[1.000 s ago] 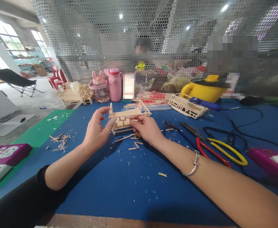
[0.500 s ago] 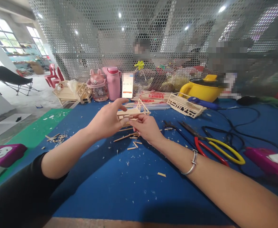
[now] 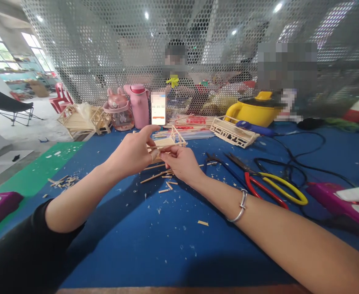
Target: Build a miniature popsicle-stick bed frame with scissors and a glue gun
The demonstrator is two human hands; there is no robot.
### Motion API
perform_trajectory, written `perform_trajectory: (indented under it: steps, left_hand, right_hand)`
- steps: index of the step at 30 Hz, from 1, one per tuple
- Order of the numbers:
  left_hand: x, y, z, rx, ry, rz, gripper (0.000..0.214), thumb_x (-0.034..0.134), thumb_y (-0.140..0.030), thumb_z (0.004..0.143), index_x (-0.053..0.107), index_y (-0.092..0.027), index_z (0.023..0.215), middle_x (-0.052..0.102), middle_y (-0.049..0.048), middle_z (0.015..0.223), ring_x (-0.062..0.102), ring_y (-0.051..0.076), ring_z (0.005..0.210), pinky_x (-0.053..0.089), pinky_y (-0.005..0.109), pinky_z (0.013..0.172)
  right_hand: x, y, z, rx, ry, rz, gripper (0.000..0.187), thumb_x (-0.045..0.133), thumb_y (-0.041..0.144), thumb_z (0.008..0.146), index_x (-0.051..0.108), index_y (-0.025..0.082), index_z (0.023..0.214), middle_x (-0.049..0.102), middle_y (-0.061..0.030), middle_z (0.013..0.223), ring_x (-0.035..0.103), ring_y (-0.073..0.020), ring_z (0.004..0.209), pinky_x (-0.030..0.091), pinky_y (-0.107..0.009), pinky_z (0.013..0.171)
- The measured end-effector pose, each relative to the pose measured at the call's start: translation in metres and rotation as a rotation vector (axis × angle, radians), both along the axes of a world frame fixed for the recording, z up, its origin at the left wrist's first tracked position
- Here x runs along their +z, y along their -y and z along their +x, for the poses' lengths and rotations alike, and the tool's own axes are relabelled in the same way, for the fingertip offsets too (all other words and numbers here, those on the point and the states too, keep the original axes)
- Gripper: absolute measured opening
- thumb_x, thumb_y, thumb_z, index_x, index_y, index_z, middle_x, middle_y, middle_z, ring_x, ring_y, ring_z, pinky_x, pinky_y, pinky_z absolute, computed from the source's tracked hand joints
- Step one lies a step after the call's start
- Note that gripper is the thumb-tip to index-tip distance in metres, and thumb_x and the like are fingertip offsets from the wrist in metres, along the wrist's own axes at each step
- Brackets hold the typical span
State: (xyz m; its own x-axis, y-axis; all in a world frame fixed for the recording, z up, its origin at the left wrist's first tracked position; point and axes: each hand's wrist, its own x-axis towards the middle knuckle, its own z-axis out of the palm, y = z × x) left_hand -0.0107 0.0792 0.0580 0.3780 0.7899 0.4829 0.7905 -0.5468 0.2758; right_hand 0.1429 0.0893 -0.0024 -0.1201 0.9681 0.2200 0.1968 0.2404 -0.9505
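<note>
Both hands hold a small model of thin wooden sticks (image 3: 169,141) above the blue table (image 3: 155,232). My left hand (image 3: 133,153) is closed round the model's left end, back of the hand towards me, thumb on top. My right hand (image 3: 182,162) pinches the model from below at its right side. A silver bangle (image 3: 240,205) sits on my right wrist. Loose sticks and offcuts (image 3: 161,176) lie on the table under the hands.
Red and yellow-handled cutters (image 3: 271,188), pliers and black cables lie to the right. At the back stand a stick panel (image 3: 233,131), a yellow pot (image 3: 254,109), a phone (image 3: 158,108), pink bottles (image 3: 139,106) and a stick house (image 3: 83,120). People sit behind the perforated screen.
My left hand has turned over and moved right, from an open-fingered hold beside the model to a closed grasp covering its left end. The right hand keeps its pinch.
</note>
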Motion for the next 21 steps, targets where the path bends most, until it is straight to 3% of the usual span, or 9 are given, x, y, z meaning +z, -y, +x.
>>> perform_trajectory:
  steps: [12,21]
  left_hand:
    - [-0.0033,-0.0015,-0.001,0.0,-0.003,0.026,0.058,0.057,-0.016,0.07,0.045,-0.019,0.127,0.07,0.0046,0.08,0.066,0.022,0.074,0.048,0.031,0.065]
    - [0.0004,-0.0033,-0.0005,-0.076,-0.118,0.029,0.068,0.053,-0.015,0.074,0.03,-0.02,0.138,0.07,0.0049,0.085,0.065,0.019,0.069,0.047,0.028,0.065]
  right_hand:
    - [0.0056,0.0018,0.0019,-0.017,0.099,0.036,0.019,0.058,0.026,0.075,0.069,0.015,0.085,0.051,0.0044,0.045,0.044,-0.008,0.042,0.033,-0.021,0.044]
    - [0.0069,0.0025,0.0031,-0.005,0.092,0.02,0.017,0.06,0.029,0.074,0.068,0.015,0.081,0.05,0.0046,0.044,0.042,-0.0075,0.041,0.03,-0.021,0.04]
